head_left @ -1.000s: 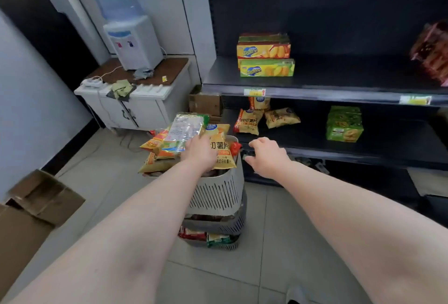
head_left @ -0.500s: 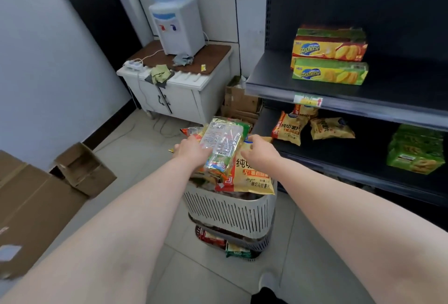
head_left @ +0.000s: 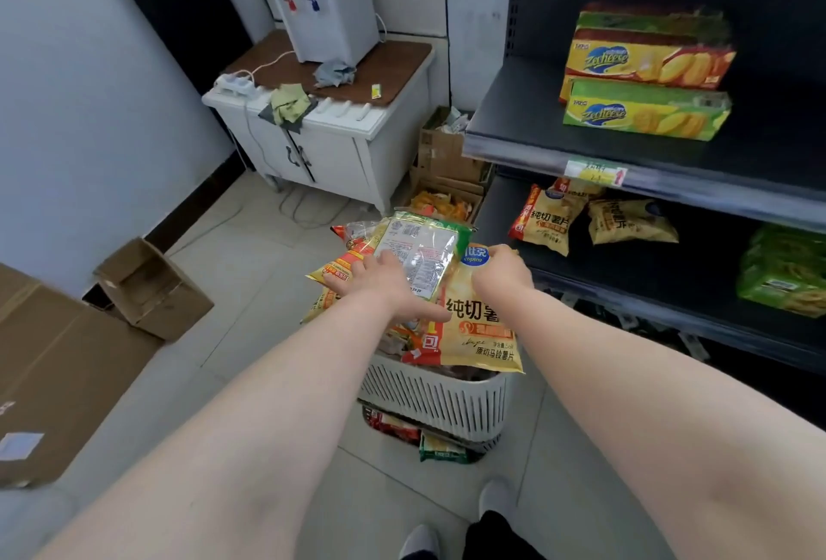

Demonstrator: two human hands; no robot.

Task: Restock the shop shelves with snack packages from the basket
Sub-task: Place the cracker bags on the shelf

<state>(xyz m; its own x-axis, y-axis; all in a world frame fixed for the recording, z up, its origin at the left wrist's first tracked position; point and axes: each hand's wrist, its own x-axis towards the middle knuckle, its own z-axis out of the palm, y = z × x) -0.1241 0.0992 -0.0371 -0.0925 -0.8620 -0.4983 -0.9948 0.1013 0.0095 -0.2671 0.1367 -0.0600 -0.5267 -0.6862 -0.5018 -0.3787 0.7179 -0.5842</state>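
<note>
Though free before, right hand now apparently around chip bag.

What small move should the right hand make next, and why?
Probably lift the yellow chip bag out of the basket toward the lower shelf. The right hand grips its top edge, and matching chip bags lie on that shelf with dark bare space beside them. The left hand touches a clear-fronted packet that overlaps the bag, so lift slowly.
</note>
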